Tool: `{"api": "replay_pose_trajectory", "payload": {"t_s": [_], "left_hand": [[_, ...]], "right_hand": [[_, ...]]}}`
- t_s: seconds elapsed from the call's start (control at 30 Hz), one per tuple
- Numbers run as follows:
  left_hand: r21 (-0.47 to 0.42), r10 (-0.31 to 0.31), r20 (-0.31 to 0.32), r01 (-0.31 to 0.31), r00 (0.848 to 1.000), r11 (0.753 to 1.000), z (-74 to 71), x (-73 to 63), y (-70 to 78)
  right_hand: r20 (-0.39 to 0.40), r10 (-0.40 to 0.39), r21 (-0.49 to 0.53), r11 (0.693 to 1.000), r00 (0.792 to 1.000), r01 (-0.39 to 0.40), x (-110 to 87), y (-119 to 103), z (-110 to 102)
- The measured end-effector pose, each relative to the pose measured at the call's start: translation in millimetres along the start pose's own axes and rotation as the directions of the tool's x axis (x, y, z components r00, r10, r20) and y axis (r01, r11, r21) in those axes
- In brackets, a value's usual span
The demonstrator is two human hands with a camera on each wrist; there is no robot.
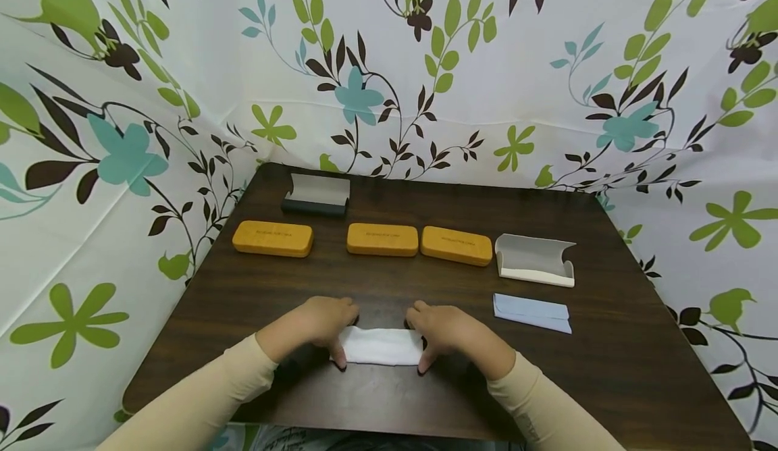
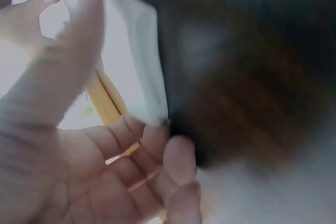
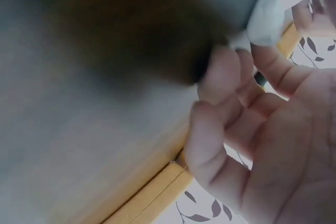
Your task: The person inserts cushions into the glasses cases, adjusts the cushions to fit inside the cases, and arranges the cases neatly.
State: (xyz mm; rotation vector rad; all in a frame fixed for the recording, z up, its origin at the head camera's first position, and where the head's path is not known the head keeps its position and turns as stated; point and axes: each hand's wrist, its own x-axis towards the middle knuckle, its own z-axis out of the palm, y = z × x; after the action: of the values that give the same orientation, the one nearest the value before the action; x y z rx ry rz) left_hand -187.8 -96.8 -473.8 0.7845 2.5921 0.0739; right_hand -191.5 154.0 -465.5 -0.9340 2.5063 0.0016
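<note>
At the near edge of the dark counter [image 1: 425, 404] lies the white cloth [image 1: 381, 347], folded into a narrow strip. The left hand [image 1: 326, 319] holds its left end, with the thumb at the near corner and the other fingers bent at the far side. The right hand [image 1: 442, 328] holds the right end in the same way. To the right of the white cloth, and a little farther, lies a blue cloth [image 1: 531, 312], also folded. Beyond this, farther right of the white cloth, an open white case [image 1: 530, 256] is standing. Beyond the white cloth there are three yellow cases [image 1: 382, 240], all closed; two are close together, the third is more to the left. Farthest on the counter, beyond the white cloth and to its left, is an open dark case [image 1: 314, 206] with pale inside. Behind everything hangs a flowered curtain [image 1: 516, 66].
</note>
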Motion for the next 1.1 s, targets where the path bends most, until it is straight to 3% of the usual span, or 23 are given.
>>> {"api": "replay_pose_trajectory", "payload": {"t_s": [0.17, 0.33, 0.47, 0.57, 0.63, 0.73, 0.87, 0.9, 1.0, 1.1], "left_hand": [[-0.053, 0.042, -0.015, -0.042, 0.999, 0.998, 2.3, 2.6, -7.0], [-0.068, 0.107, -0.067, -0.111, 0.992, 0.991, 3.8, -0.6, -9.6], [-0.204, 0.215, -0.066, -0.224, 0.974, 0.953, 0.7, -1.4, -17.9], [-0.371, 0.300, -0.019, -0.285, 0.954, 0.884, -0.5, 1.9, -27.5], [-0.484, 0.337, 0.021, -0.285, 0.941, 0.827, 0.0, 4.5, -34.5], [-0.603, 0.366, 0.071, -0.252, 0.928, 0.757, 2.1, 7.4, -43.8], [-0.756, 0.364, 0.155, -0.127, 0.919, 0.642, 3.9, 8.2, -52.2], [-0.787, 0.368, 0.178, -0.093, 0.913, 0.610, 3.7, 8.2, -53.5], [-0.852, 0.403, 0.255, 0.008, 0.879, 0.523, 2.2, 8.5, -57.5], [-0.877, 0.463, 0.308, 0.060, 0.831, 0.476, 0.8, 9.9, -61.1]], "right_hand": [[-0.039, 0.011, 0.063, 0.998, 0.999, -0.009, 4.7, 1, 3], [-0.055, -0.044, 0.061, 0.997, 0.998, 0.047, 5.6, 2, 6], [-0.025, -0.133, 0.147, 0.980, 0.991, 0.135, 5.0, 7, 1], [0.003, -0.209, 0.242, 0.949, 0.978, 0.202, 4.8, 11, -4], [0.017, -0.248, 0.314, 0.921, 0.969, 0.230, 4.9, 15, -6], [0.049, -0.289, 0.488, 0.842, 0.956, 0.229, 5.5, 20, -7], [0.087, -0.327, 0.679, 0.710, 0.941, 0.184, 6.1, 27, -8], [0.097, -0.334, 0.701, 0.692, 0.938, 0.174, 6.3, 28, -9], [0.127, -0.369, 0.726, 0.667, 0.921, 0.167, 7.5, 32, -11], [0.161, -0.414, 0.737, 0.655, 0.896, 0.170, 9.8, 34, -13]]}}
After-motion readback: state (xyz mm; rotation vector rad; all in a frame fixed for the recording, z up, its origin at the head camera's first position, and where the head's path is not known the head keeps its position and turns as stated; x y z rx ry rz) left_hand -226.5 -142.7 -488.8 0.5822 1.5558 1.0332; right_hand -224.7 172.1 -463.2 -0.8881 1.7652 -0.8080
